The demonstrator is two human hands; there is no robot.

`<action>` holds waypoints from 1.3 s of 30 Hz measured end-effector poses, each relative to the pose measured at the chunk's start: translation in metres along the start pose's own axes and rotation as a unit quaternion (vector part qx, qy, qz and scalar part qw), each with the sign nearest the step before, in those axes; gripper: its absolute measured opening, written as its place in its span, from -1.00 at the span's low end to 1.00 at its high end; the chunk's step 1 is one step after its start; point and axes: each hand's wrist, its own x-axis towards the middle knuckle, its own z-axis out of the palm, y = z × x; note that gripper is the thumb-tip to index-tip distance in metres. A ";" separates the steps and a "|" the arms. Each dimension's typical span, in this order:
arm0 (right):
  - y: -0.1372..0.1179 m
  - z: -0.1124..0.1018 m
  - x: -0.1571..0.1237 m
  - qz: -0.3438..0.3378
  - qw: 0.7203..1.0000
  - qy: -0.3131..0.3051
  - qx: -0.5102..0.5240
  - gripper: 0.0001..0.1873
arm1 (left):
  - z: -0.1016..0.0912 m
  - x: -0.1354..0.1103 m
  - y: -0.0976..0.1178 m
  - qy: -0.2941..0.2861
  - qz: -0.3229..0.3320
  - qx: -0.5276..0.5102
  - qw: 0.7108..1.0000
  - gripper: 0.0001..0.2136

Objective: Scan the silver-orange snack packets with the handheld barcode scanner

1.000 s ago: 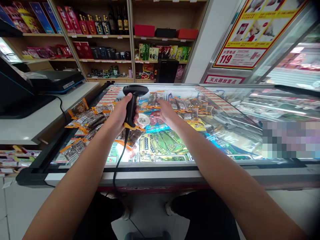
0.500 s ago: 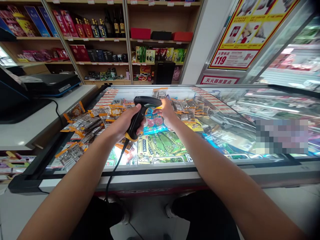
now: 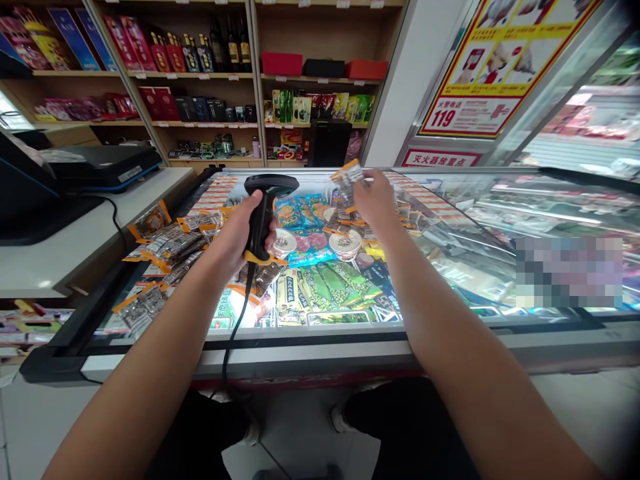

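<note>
My left hand (image 3: 243,233) is wrapped round the handle of a black and yellow barcode scanner (image 3: 261,223), held upright over the glass top of a chest freezer, its cord hanging down in front. Farther right, my right hand (image 3: 376,199) is closed on a small clear snack packet (image 3: 347,177) with orange ends, raised above other packets. A heap of similar snack packets (image 3: 175,243) lies on the glass to the left. More of them lie under and beyond my right hand, partly hidden by it.
Through the freezer glass show green ice-cream packs (image 3: 335,283), blue packs (image 3: 300,212) and white cups (image 3: 345,245). A black and grey freezer rim (image 3: 310,353) runs along the front. To the left stands a counter (image 3: 45,267) bearing a scale (image 3: 107,167). Stocked shelves (image 3: 205,124) stand behind.
My right hand has moved right, away from the scanner's head, and now holds a snack packet up in view. The scanner in my left hand has shifted slightly left and is more upright.
</note>
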 end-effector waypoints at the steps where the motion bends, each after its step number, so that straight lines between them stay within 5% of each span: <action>1: 0.010 -0.007 0.005 0.026 0.999 0.018 -0.025 -0.58 | -0.001 0.001 0.000 0.004 0.007 -0.006 1.000 -0.63; 7: 0.045 -0.024 0.018 0.166 0.977 -0.030 -0.130 -0.47 | -0.002 -0.001 0.003 0.024 0.002 -0.014 1.000 -0.64; 9: 0.035 -0.019 0.014 0.142 0.977 -0.007 -0.161 -0.43 | 0.000 -0.002 0.005 0.033 -0.001 -0.013 0.999 -0.63; 12: -0.002 -0.007 -0.007 0.014 0.990 -0.004 -0.142 -0.51 | 0.001 -0.003 0.008 0.043 0.002 -0.017 0.999 -0.62; 14: -0.033 0.006 -0.032 -0.105 0.984 -0.142 0.005 -0.68 | 0.001 -0.002 0.009 0.045 0.009 -0.024 0.999 -0.62; 17: -0.074 0.027 -0.078 -0.149 0.900 -0.396 0.101 -0.59 | -0.002 0.000 0.009 0.046 0.016 -0.031 0.998 -0.62; 21: -0.096 0.047 -0.116 -0.221 0.870 -0.439 0.027 -0.32 | -0.004 0.001 0.009 0.058 0.016 -0.025 0.998 -0.62; 24: -0.093 0.045 -0.112 -0.199 0.861 -0.467 0.039 -0.30 | -0.004 0.002 0.008 0.063 0.015 -0.027 0.998 -0.61; 28: -0.074 0.026 -0.080 -0.134 0.886 -0.444 0.027 -0.25 | -0.005 0.002 0.007 0.053 0.019 -0.026 0.998 -0.62; 34: -0.036 0.002 -0.033 -0.114 0.930 -0.329 0.118 -0.51 | -0.005 -0.001 0.004 -0.002 0.011 0.049 0.999 -0.63; 39: -0.027 0.003 -0.022 -0.029 0.955 -0.251 0.155 -0.72 | -0.004 -0.007 0.002 -0.078 -0.002 0.115 0.990 -0.60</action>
